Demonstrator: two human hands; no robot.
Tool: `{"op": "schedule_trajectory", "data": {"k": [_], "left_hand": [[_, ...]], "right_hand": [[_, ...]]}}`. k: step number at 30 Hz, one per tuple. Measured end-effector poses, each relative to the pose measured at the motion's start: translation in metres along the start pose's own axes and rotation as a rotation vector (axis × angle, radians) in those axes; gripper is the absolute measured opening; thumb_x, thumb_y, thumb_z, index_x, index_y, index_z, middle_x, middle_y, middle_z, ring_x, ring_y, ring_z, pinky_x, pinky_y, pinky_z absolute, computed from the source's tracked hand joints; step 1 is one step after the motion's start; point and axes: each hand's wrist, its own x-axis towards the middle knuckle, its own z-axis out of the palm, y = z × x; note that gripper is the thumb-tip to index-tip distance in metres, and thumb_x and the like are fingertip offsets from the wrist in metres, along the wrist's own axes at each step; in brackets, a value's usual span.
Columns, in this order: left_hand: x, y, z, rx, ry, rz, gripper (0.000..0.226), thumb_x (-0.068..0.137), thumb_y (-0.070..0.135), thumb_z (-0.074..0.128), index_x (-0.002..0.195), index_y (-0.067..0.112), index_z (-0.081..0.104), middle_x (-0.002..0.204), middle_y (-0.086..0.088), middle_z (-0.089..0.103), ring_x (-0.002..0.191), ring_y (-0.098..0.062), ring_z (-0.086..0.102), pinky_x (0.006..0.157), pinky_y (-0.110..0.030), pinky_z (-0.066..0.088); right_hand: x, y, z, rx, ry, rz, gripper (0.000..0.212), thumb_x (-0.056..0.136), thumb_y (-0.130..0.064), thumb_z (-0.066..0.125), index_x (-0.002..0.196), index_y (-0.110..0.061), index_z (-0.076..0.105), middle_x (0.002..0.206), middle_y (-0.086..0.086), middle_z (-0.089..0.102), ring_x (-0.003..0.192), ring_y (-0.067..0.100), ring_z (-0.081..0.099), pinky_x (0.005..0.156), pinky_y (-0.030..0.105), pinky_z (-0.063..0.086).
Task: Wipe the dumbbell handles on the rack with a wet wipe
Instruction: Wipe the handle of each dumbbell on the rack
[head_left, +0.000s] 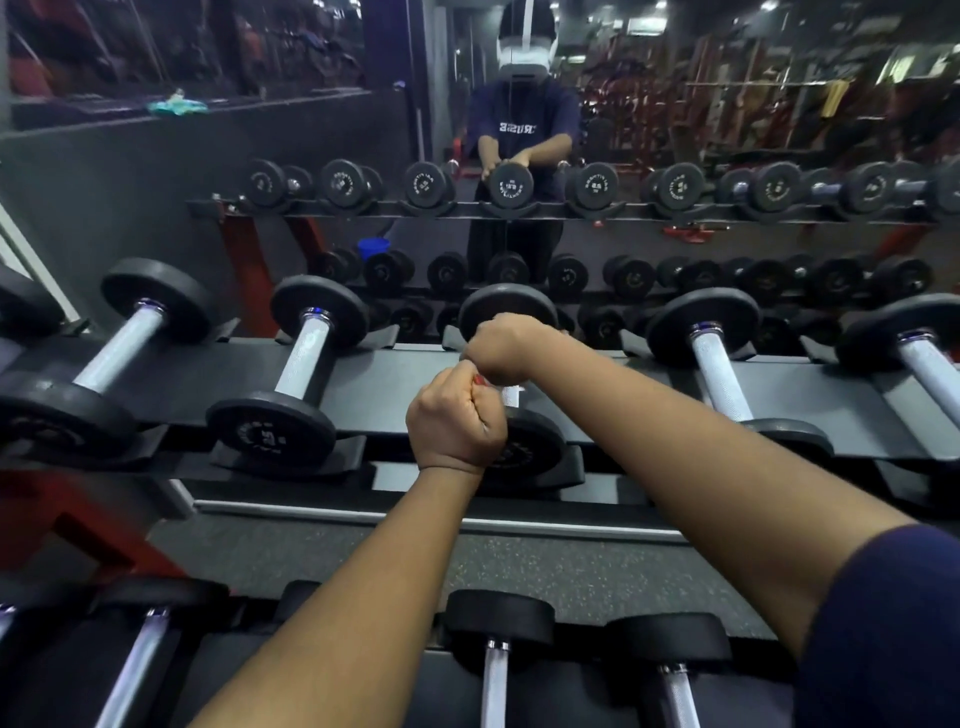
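While my left hand (457, 423) and right hand (498, 348) curl fingers round the handle of the middle dumbbell (506, 309), wiping is in hand; wipe hidden. Next, I judge: right-hand neighbour dumbbell (719, 371).

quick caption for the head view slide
The left hand and right hand grip one dumbbell on the rack, facing a mirror

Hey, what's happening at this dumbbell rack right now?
A person stands at the rack, both hands gripping the middle top-row dumbbell by its handle. The left hand holds the near end, the right hand the far end. A white scrap shows between them, possibly the wipe. Neighbouring dumbbells lie untouched.
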Motion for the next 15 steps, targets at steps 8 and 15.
{"op": "schedule_trajectory", "data": {"k": [8,15], "left_hand": [[-0.002,0.000,0.000,0.013,-0.012,-0.003,0.023,0.071,0.021,0.033,0.059,0.007,0.048,0.051,-0.008,0.046,0.045,-0.021,0.033,0.049,-0.023,0.019],[-0.002,0.004,-0.003,0.016,0.014,0.016,0.010,0.071,0.019,0.033,0.061,0.021,0.032,0.051,0.001,0.033,0.046,-0.019,0.026,0.047,-0.022,0.010]], "right_hand": [[-0.019,0.001,-0.011,0.400,-0.131,-0.066,0.014,0.088,-0.017,0.050,0.088,-0.015,0.064,0.098,0.005,0.066,0.088,0.019,0.055,0.079,0.029,0.041],[-0.018,0.023,0.009,-0.033,0.473,-0.126,0.007,0.072,-0.010,0.069,0.067,-0.005,0.068,0.073,0.010,0.065,0.080,0.032,0.060,0.067,0.037,0.052]]}}
